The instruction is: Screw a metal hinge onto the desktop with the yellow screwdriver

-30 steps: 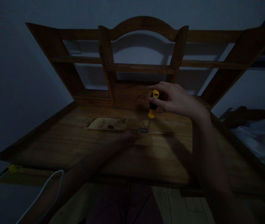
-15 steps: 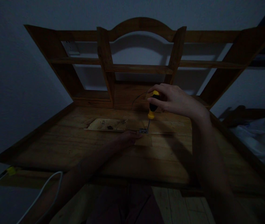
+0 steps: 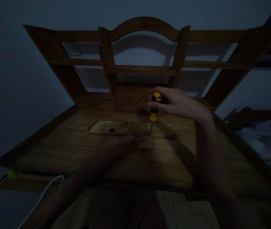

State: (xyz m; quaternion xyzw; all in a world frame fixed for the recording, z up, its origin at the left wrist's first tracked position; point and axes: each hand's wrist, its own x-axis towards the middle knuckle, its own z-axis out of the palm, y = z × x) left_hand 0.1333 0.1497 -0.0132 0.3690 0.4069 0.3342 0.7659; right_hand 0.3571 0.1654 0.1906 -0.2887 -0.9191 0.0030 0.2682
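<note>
My right hand (image 3: 173, 101) is closed round the yellow and black handle of a screwdriver (image 3: 153, 118), held nearly upright. Its shaft points down to the right end of a small metal hinge (image 3: 146, 133) lying on the wooden desktop. At the hinge's left end, my left hand (image 3: 131, 141) rests low with its fingertips pinched against it. A small square piece of wood (image 3: 147, 143) lies just under the hinge. In the dim light I cannot make out a screw at the tip.
A wooden shelf unit (image 3: 142, 69) rises at the back of the desk (image 3: 78, 152). Left of my hands is a rough pale patch (image 3: 109, 127) in the desktop. A white cable (image 3: 51, 182) crosses near my left forearm. Plastic bags (image 3: 265, 143) lie at the right.
The screwdriver handle has tipped slightly left and stands more upright. My right thumb and fingers have shifted a little left with it. My left hand stays at the hinge.
</note>
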